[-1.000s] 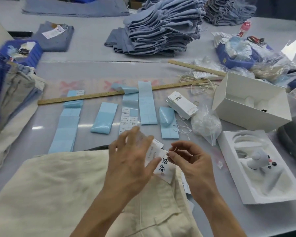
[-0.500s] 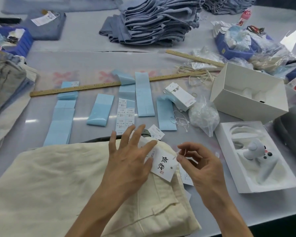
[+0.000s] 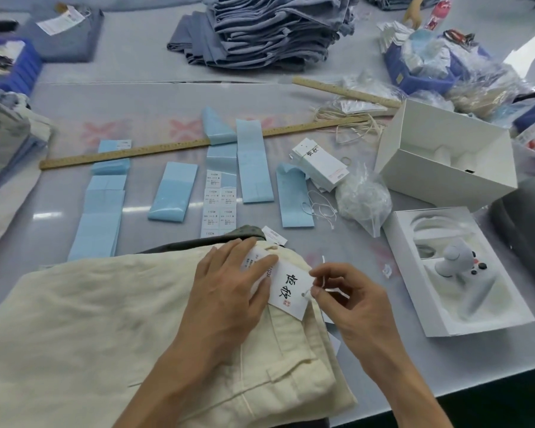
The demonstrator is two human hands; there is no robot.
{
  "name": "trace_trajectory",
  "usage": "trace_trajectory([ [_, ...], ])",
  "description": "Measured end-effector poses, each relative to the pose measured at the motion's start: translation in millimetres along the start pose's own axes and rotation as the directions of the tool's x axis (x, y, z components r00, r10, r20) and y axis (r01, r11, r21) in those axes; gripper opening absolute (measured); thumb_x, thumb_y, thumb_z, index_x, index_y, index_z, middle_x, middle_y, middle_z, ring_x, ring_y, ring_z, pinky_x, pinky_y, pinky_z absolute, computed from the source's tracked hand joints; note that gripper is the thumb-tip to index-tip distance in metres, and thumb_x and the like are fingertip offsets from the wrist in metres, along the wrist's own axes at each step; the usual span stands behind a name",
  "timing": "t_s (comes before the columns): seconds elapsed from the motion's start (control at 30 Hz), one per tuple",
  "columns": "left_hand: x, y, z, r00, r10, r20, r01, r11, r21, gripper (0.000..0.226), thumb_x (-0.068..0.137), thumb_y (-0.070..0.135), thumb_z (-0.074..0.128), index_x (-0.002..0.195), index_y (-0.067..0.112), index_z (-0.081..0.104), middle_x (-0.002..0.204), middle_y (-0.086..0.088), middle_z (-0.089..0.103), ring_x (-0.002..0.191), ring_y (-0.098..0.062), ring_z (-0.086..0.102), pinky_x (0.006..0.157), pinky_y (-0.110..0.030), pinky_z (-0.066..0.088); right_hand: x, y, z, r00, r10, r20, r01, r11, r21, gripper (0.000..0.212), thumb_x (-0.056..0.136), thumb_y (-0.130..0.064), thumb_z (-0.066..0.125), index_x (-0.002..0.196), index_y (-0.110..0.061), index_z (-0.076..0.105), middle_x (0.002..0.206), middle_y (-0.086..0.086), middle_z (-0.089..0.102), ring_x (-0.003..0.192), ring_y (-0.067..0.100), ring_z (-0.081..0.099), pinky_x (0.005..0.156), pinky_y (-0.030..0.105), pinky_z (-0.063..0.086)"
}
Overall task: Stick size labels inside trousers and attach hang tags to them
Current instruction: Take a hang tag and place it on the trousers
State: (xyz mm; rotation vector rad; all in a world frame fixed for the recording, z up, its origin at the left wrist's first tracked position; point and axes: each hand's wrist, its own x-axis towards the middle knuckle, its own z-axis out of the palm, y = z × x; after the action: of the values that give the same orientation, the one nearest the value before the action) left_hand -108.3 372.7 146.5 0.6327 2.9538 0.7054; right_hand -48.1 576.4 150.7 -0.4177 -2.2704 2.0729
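Cream trousers (image 3: 90, 319) lie folded on the table's near side. A white hang tag (image 3: 288, 288) with black characters rests on their waistband. My left hand (image 3: 229, 291) lies flat on the tags and waistband, fingers straight, holding them down. My right hand (image 3: 349, 301) pinches the tag's thin white string (image 3: 323, 262) beside the tag's hole. Sheets of white size labels (image 3: 218, 205) lie on blue backing just beyond the trousers. A stack of spare hang tags (image 3: 320, 163) sits farther right.
Several blue backing strips (image 3: 99, 217) and a wooden ruler (image 3: 130, 152) lie mid-table. A bag of strings (image 3: 360, 200), an open white box (image 3: 445, 156) and a white tray (image 3: 464, 273) stand at right. Folded blue trousers (image 3: 269, 29) are piled at the back.
The tags have come down from mid-air onto the waistband. My left hand now presses them flat, and my right hand has drawn the string out beside the tag.
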Motion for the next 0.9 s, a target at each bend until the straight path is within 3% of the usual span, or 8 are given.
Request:
trace_trajectory([
  [0.07, 0, -1, 1, 1.000, 0.007, -0.009, -0.007, 1.000, 0.000, 0.038, 0.093, 0.038, 0.052, 0.127, 0.035, 0.069, 0.145, -0.003, 0.057, 0.134, -0.028, 0.052, 0.111, -0.048, 0.039, 0, 0, 1, 1.000, 0.000, 0.009, 0.000, 1.000, -0.027, 0.030, 0.089, 0.004, 0.072, 0.104, -0.022, 0.074, 0.091, 0.001, 0.069, 0.096, 0.029, 0.070, 0.077, 0.048, 0.062],
  [0.23, -2, 1, -2, 0.999, 0.032, -0.012, -0.032, 0.998, 0.060, 0.048, 0.095, 0.049, 0.038, 0.126, 0.033, 0.071, 0.146, -0.004, 0.057, 0.136, -0.030, 0.052, 0.113, -0.056, 0.038, -1, -5, 3, 0.996, -0.089, 0.018, 0.091, 0.987, -0.134, 0.037, 0.086, 0.007, 0.073, 0.094, -0.029, 0.074, 0.091, -0.002, 0.071, 0.090, 0.020, 0.070, 0.075, 0.022, 0.056],
  [0.4, -1, -3, -10, 0.973, 0.014, 0.230, -0.033, 0.996, 0.079, 0.096, 0.072, 0.094, 0.022, 0.151, 0.044, 0.042, 0.167, 0.012, 0.020, 0.155, -0.014, 0.010, 0.126, -0.053, -0.001, -4, -9, 2, 0.993, -0.112, 0.044, 0.120, 0.963, -0.240, 0.036, 0.084, 0.008, 0.074, 0.093, -0.026, 0.075, 0.090, -0.008, 0.073, 0.089, 0.017, 0.071, 0.081, 0.022, 0.057],
  [0.47, -1, -3, -11, 0.968, 0.015, 0.250, -0.040, 0.995, 0.093, 0.105, 0.065, 0.101, 0.020, 0.153, 0.046, 0.035, 0.168, 0.013, 0.014, 0.155, -0.013, 0.003, 0.125, -0.052, -0.007, -4, -11, 0, 0.995, -0.092, 0.042, 0.100, 0.964, -0.245, 0.032, 0.085, 0.007, 0.074, 0.092, -0.025, 0.075, 0.090, -0.010, 0.074, 0.089, 0.016, 0.072, 0.081, 0.024, 0.058],
  [0.6, -2, 3, -15, 0.986, 0.076, 0.152, -0.097, 0.985, 0.141, 0.082, 0.086, 0.086, 0.014, 0.130, 0.042, 0.067, 0.154, -0.003, 0.050, 0.142, -0.029, 0.046, 0.117, -0.068, 0.025, -4, -16, 0, 0.995, -0.095, 0.039, 0.102, 0.961, -0.258, 0.030, 0.086, 0.005, 0.074, 0.091, -0.025, 0.075, 0.088, -0.013, 0.073, 0.087, 0.015, 0.071, 0.078, 0.022, 0.057],
  [0.67, -2, 2, -12, 0.992, 0.104, 0.066, -0.112, 0.986, 0.121, 0.073, 0.095, 0.077, 0.015, 0.118, 0.041, 0.074, 0.146, -0.005, 0.058, 0.133, -0.031, 0.056, 0.110, -0.069, 0.034, -4, -17, 1, 0.995, -0.095, 0.041, 0.103, 0.962, -0.251, 0.030, 0.087, 0.003, 0.073, 0.091, -0.026, 0.075, 0.088, -0.014, 0.073, 0.086, 0.015, 0.070, 0.073, 0.022, 0.056],
  [0.77, 0, 1, -8, 0.992, 0.118, -0.053, -0.114, 0.990, 0.080, 0.069, 0.100, 0.070, 0.019, 0.106, 0.038, 0.080, 0.138, -0.007, 0.064, 0.127, -0.033, 0.061, 0.107, -0.068, 0.038, -3, -21, -1, 0.991, -0.105, 0.077, 0.122, 0.957, -0.262, 0.034, 0.089, 0.003, 0.071, 0.092, -0.031, 0.075, 0.090, -0.014, 0.072, 0.088, 0.017, 0.070, 0.071, 0.024, 0.057],
  [0.9, 8, 2, -8, 0.983, 0.129, -0.130, -0.121, 0.990, 0.067, 0.061, 0.100, 0.065, 0.028, 0.091, 0.036, 0.081, 0.130, -0.005, 0.069, 0.124, -0.030, 0.062, 0.110, -0.069, 0.034, 1, -27, -7, 0.967, -0.194, 0.162, 0.241, 0.902, -0.358, 0.040, 0.085, 0.006, 0.074, 0.103, -0.030, 0.073, 0.102, -0.010, 0.072, 0.097, 0.018, 0.067, 0.083, 0.021, 0.054],
])
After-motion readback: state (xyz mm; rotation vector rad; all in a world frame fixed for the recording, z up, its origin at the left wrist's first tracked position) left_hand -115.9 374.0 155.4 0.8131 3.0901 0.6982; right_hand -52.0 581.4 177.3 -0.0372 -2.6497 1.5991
